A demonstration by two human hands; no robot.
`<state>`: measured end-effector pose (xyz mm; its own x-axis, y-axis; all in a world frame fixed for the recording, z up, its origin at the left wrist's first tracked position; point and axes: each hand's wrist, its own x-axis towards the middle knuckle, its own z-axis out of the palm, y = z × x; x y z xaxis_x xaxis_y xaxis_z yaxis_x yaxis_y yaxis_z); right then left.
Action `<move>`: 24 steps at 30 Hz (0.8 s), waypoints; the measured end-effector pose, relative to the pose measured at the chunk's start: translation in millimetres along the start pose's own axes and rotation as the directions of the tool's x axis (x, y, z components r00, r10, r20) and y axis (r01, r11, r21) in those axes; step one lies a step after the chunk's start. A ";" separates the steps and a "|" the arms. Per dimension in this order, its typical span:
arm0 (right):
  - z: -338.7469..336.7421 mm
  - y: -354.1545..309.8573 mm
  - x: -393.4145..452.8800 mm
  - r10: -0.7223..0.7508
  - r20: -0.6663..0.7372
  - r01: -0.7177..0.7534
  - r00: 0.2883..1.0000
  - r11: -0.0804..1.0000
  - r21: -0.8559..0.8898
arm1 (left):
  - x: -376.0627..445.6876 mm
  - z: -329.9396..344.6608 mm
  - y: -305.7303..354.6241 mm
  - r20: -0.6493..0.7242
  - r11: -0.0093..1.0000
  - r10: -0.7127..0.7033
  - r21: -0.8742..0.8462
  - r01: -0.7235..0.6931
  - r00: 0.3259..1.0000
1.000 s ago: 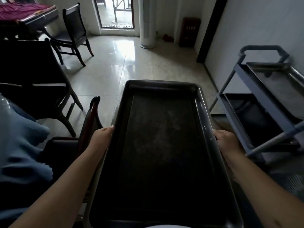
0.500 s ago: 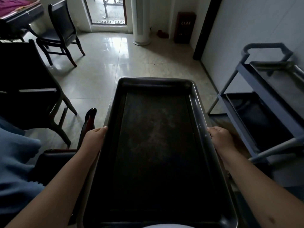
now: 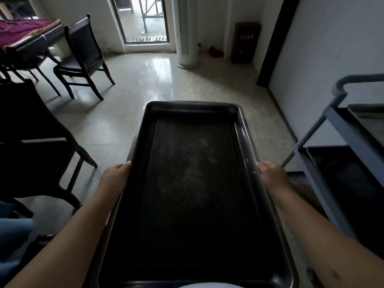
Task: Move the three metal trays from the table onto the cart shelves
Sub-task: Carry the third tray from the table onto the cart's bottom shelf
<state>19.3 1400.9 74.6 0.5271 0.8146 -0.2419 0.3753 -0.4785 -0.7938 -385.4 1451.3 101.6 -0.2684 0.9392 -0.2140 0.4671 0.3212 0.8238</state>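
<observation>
A large dark metal tray [image 3: 193, 183] is held level in front of me, above the floor. My left hand [image 3: 115, 175] grips its left rim and my right hand [image 3: 271, 175] grips its right rim, fingers hidden underneath. At the right edge stands the grey cart [image 3: 340, 129]. A second metal tray [image 3: 365, 119] lies on its top shelf and a third tray [image 3: 349, 179] lies on the shelf below.
Dark wooden chairs stand at the left [image 3: 41, 142] and back left [image 3: 83, 57]. A table with a magenta cloth [image 3: 27, 36] is at the far left. A white column [image 3: 188, 32] and a doorway [image 3: 143, 19] are ahead. Pale tiled floor [image 3: 176, 84] lies between.
The view has lifted and swung, so the cart now sits further right and the chairs further left. Both hands keep the same hold on the tray.
</observation>
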 end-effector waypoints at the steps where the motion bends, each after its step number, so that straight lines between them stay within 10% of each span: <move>1: -2.8 -6.8 19.2 -0.004 -0.014 0.004 1.000 1.000 0.013 | 11.4 7.5 11.4 -0.009 1.000 -0.006 -0.011 0.006 1.000; 15: -17.7 -32.5 191.0 0.176 -0.259 -0.156 0.950 0.983 0.095 | 223.3 145.0 120.1 0.196 0.992 0.085 0.070 -0.100 0.977; 24: 6.3 -35.5 197.5 0.497 -0.496 -0.349 0.712 0.864 0.363 | 366.4 256.5 244.0 0.614 0.926 0.216 0.118 -0.359 0.759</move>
<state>105.2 1580.8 51.6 0.9401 0.1799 -0.2897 -0.1369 -0.5789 -0.8038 -153.6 1904.8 89.5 0.4148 0.8566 -0.3070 0.6286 -0.0258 0.7773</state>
